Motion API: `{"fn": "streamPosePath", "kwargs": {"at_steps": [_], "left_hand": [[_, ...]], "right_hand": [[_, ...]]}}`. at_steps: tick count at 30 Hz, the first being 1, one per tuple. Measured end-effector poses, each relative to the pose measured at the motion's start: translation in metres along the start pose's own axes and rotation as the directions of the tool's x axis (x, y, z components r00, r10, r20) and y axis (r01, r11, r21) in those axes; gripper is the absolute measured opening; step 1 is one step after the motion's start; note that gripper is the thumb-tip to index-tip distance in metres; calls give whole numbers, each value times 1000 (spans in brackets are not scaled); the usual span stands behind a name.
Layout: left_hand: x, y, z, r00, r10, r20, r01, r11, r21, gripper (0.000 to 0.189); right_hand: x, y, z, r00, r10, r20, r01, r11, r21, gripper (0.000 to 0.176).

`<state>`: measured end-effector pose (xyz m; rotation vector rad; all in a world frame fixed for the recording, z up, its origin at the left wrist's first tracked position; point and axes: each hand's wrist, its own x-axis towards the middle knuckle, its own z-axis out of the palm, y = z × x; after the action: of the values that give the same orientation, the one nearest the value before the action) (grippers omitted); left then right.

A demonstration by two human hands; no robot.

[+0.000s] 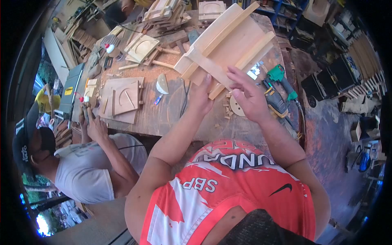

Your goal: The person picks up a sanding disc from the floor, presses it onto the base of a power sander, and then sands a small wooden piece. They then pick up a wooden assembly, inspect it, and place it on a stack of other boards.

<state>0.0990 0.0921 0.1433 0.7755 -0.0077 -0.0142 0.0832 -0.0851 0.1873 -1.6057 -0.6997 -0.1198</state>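
We've got the wooden assembly (228,41) up off the workbench (171,118), tilted, with its bottom corner sitting right in our fingers. The left hand (200,97) is closed on that lower corner, thumb on the near face and the other fingers tucked behind where we can't see them. The right hand (250,100) is splayed open, with only its fingertips (233,72) resting on the end of a slat, so it steadies rather than clamps.

Our take on holding it well: the left hand carries the weight, so keep that pinch on the thick cross rail and not on the thin panel. Keep the right fingertips light so nothing gets racked out of square.

The piece is pale, raw softwood: a flat, smooth panel with long square-edged battens running away from our fingers and a cross rail nearest them. The bench below our knuckles is dusted with sawdust and offcuts.

Just under the right palm there's a small round wooden disc (237,107), and past the little finger lie a yellow-black power tool (275,102) and a green one (278,74). Way off beyond the left thumb, a co-worker's hand (93,124) rests by a flat panel with a curved cutout (122,98).
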Motion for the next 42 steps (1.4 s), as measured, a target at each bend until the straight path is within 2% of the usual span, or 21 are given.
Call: {"fn": "streamPosePath", "kwargs": {"at_steps": [1,3,7,9,10,12,13,15,19,21,25,28,29,31,35,37,41,42], "left_hand": [[-3,-3,0,999,-53,6,53,997,-47,49],[-11,-6,4,999,-40,5,40,997,-59,48],[-25,-15,2,1000,-24,7,24,998,-65,52],[-30,-18,0,1000,-23,-2,23,996,-86,53],[-31,-19,0,1000,-26,-2,26,994,-105,54],[-33,-21,-9,1000,-19,13,21,989,-148,53],[-35,-22,-13,999,-17,37,24,982,-187,53],[-40,-21,-13,999,-17,32,23,979,-201,53],[-46,-26,-16,996,-63,59,76,964,-256,53],[-49,-27,-17,993,-84,78,102,959,-265,54],[-49,-32,-25,982,-133,133,171,924,-343,56],[-48,-30,-26,987,-100,124,134,941,-312,56],[-48,-27,-25,988,-99,121,133,939,-317,56],[-48,-24,-25,991,-77,113,95,982,-164,63],[-46,-19,-35,990,-51,130,67,991,-119,63],[-45,-11,-37,985,-58,164,73,994,-87,69],[-41,5,-49,963,21,268,-13,999,-29,76],[-42,14,-45,962,0,272,-12,999,42,78]], "right_hand": [[-4,1,-2,1000,0,11,0,1000,5,41],[-12,2,-6,1000,4,-24,-2,997,78,37],[-28,4,-15,999,-28,-42,34,991,129,32],[-38,13,-22,992,-34,-120,51,987,149,30],[-44,18,-26,993,-31,-111,48,987,152,30],[-50,22,-30,972,151,-181,-105,965,239,39],[-51,25,-30,973,153,-174,-108,965,241,39],[-48,22,-27,928,282,-244,-193,922,335,51],[-39,17,-20,924,335,-185,-222,862,455,58],[-35,15,-16,917,375,-134,-250,803,542,55],[-34,25,-9,905,408,-121,-279,784,554,46],[-33,30,-2,855,506,-113,-364,741,565,34],[-33,30,-1,854,509,-110,-369,740,562,34],[-33,31,-1,867,494,-65,-358,709,607,35],[-32,35,2,870,491,-50,-349,683,641,35],[-29,43,6,875,478,-71,-317,680,661,38],[-21,51,7,909,415,-32,-276,657,702,41],[-18,53,6,901,434,0,-307,638,706,42]]}}
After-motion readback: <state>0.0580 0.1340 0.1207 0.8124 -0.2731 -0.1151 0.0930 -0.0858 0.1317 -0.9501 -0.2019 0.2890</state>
